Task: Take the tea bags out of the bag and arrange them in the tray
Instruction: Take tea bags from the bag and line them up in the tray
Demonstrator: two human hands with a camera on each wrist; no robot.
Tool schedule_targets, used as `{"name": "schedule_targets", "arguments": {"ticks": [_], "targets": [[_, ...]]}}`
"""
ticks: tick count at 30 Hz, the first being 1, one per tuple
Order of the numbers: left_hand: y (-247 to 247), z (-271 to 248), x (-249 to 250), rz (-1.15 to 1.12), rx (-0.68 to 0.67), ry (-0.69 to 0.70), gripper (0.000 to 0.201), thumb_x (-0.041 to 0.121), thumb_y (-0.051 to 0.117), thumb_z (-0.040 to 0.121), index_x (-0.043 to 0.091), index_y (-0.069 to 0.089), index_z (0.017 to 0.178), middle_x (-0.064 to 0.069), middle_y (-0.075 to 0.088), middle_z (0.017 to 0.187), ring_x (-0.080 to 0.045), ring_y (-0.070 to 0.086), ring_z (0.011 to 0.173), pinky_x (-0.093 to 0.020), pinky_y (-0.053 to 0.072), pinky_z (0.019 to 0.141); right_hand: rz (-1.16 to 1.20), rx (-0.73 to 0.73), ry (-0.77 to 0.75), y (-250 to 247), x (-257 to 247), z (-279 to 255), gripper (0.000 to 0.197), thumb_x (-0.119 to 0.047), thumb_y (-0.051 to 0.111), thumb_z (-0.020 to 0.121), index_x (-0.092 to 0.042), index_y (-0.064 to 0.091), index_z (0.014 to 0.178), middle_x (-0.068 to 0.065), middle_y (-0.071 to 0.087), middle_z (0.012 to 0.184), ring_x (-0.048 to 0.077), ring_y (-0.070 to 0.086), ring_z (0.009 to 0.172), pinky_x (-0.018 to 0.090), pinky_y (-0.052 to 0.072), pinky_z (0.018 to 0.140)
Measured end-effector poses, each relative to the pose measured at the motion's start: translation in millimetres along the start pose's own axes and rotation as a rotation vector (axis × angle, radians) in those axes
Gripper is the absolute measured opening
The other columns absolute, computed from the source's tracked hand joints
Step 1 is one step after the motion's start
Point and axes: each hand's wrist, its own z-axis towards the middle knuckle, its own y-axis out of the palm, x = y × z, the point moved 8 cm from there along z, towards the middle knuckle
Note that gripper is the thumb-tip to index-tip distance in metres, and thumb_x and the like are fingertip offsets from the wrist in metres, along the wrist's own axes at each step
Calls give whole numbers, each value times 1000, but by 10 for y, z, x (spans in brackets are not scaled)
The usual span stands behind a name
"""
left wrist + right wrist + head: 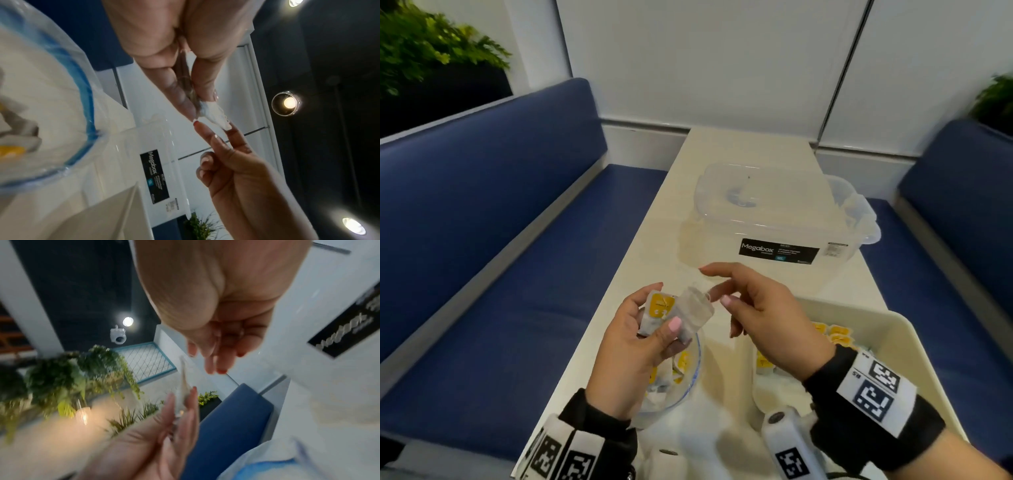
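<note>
Greenery sits in the far left corner behind a blue seat. Next comes the pale bench, and above its near edge the left hand holds a small stack of tea bags; its grip is a thumb pressed on top with fingers curled beneath. The topmost sachet carries a yellow label whose print is too small to read. Under that hand lies the clear plastic bag with a blue rim, more yellow-tagged sachets inside it. Just right, the right hand hovers with fingers spread and loose, its grip wide, fingertips near the stack's edge; I cannot tell whether they touch it. Further back stands a lidded clear storage box with a black label reading "Megabox". At the near right, the cream tray already holds a row of tea bags under the right wrist.
</note>
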Motion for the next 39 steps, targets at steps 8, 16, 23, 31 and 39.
{"name": "schedule_targets", "arguments": {"ticks": [8,16,23,31,39], "targets": [[627,-37,-99,-88,-235,-155,76,36,88,47,20,55,114,-5,74,93,-22,72,78,-25,57,57,-434,56,-405,-527,-426,-283,17,-37,62,78,-27,74,84,-10,65,95,4,59,78,25,49,66],[840,2,-374,-93,-164,-204,76,51,86,42,16,60,105,-8,72,103,-26,72,87,-29,58,58,-632,102,-165,-1670,-243,-375,11,-23,75,78,-25,72,89,-18,65,77,-5,57,71,10,43,65],[982,-105,-692,-18,-145,-250,97,58,89,16,14,60,98,-5,74,92,-24,72,83,-30,58,55,-932,-57,211,-2046,581,-441,11,-33,63,88,-27,69,94,-12,63,85,9,57,80,25,44,72],[990,-82,-966,11,-139,-327,92,56,89,16,15,61,93,-7,75,90,-18,73,80,-31,57,61,-1128,-278,404,-1939,1284,-428,19,-19,51,88,-26,65,99,-3,65,96,17,57,81,26,43,66],[953,-83,-1044,-63,-93,-412,21,15,53,73,9,57,94,-5,74,77,-13,72,64,-29,55,56,-1308,-450,472,-1787,1641,-339,18,-14,52,86,-15,68,94,3,64,85,23,57,71,26,39,57]]}}
